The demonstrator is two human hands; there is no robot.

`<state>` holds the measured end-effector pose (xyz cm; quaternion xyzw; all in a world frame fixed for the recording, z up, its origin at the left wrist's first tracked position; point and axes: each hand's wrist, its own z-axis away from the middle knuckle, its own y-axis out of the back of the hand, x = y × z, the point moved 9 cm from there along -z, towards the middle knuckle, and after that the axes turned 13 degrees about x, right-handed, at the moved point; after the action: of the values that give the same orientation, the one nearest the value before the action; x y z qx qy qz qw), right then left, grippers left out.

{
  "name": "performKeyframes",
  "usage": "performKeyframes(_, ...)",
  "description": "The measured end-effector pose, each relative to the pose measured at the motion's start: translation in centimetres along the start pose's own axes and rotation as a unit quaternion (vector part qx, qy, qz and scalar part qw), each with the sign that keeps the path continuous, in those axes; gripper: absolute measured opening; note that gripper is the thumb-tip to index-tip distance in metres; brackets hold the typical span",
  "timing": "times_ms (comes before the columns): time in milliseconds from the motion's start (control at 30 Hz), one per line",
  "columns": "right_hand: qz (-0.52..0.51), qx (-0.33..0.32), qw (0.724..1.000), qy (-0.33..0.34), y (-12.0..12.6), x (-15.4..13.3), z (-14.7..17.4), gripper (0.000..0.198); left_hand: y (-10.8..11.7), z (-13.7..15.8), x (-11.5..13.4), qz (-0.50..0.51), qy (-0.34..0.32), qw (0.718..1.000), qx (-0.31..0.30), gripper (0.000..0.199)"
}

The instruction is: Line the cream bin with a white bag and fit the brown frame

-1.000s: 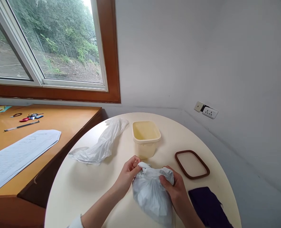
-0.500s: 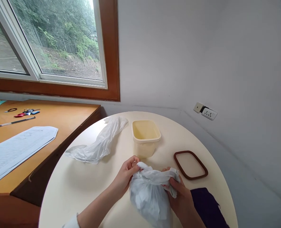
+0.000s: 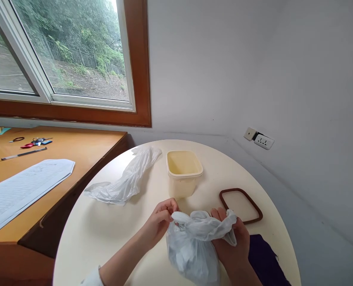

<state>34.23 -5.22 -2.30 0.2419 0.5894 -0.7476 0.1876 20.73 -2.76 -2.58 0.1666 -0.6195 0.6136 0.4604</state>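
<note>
In the head view, the bulging white bag (image 3: 194, 258) is toward the near edge of the table (image 3: 105, 238). The left hand (image 3: 161, 218) pinches one end of its gathered top; the right hand (image 3: 234, 242) curls round the other. An open yellow container (image 3: 182, 186) stands nearer the far edge. Hard pulling could tear the thin plastic; a slack grip could let it fall open.

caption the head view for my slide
Left hand and right hand hold a bunched white bag before a yellow tub on a round table.
</note>
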Motion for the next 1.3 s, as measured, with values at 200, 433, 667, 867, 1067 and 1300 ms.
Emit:
performKeyframes(200, -0.037, 0.035, 0.999, -0.011, 0.9, 0.1, -0.3, 0.036, -0.1, 0.2, 0.4, -0.002, -0.018, 1.0, -0.016, 0.017)
performKeyframes(433, 0.039, 0.076, 0.996, 0.001, 1.5, -0.7, -0.5, 0.027, 0.8, 0.1, 1.4, -0.136, -0.089, 0.986, 0.032, 0.01)
performKeyframes(667, 0.023, 0.135, 0.99, -0.02, 2.8, -1.2, -0.5, 0.023, 1.0, 0.2, 2.1, -0.166, -0.09, 0.981, 0.039, 0.014)
performKeyframes(867, 0.029, 0.136, 0.99, -0.004, 3.2, -1.8, -0.5, 0.023, 1.1, 0.3, 1.1, -0.199, -0.039, 0.978, 0.039, 0.011)
performKeyframes(1067, 0.036, 0.156, 0.987, -0.003, 5.1, -1.4, -1.1, 0.015, 1.1, 0.1, 1.3, -0.097, -0.02, 0.995, 0.032, 0.008)
performKeyframes(1300, 0.012, 0.17, 0.985, -0.008, 4.6, -1.1, -1.2, 0.013, 0.5, 0.5, 2.8, -0.067, -0.052, 0.996, 0.03, 0.016)
